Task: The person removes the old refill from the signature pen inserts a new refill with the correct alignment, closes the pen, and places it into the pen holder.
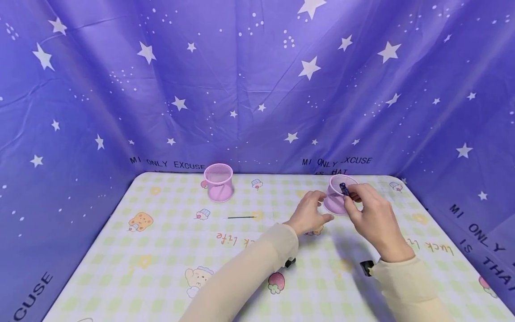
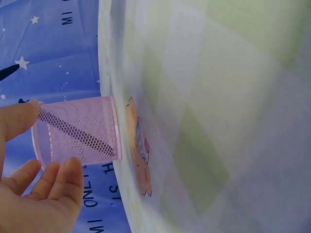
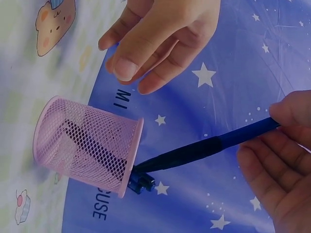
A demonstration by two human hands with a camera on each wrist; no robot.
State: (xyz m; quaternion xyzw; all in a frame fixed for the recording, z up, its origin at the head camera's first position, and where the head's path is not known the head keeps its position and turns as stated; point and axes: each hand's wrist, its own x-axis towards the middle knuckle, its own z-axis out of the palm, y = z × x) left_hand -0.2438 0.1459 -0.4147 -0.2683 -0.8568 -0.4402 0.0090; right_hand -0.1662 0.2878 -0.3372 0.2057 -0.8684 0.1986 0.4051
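In the right wrist view my right hand (image 3: 286,174) pinches a blue pen (image 3: 209,148) with a dark grip. The pen's pointed end is at the rim of a pink mesh pen holder (image 3: 87,145). Inside that holder leans something dark and pen-like, seen through the mesh, with blue ends (image 3: 141,183) sticking out over the rim. My left hand (image 1: 307,212) hovers beside the holder with its fingers loosely spread, apart from it in the right wrist view. In the left wrist view its thumb and fingers appear on either side of the holder's mouth.
Another pink mesh holder (image 1: 220,191) stands at the back left of the table. A thin dark stick (image 1: 241,217) lies in front of it. The table has a green checked cover (image 1: 161,250) with cartoon prints. A blue star-patterned curtain (image 1: 241,89) hangs behind and at both sides.
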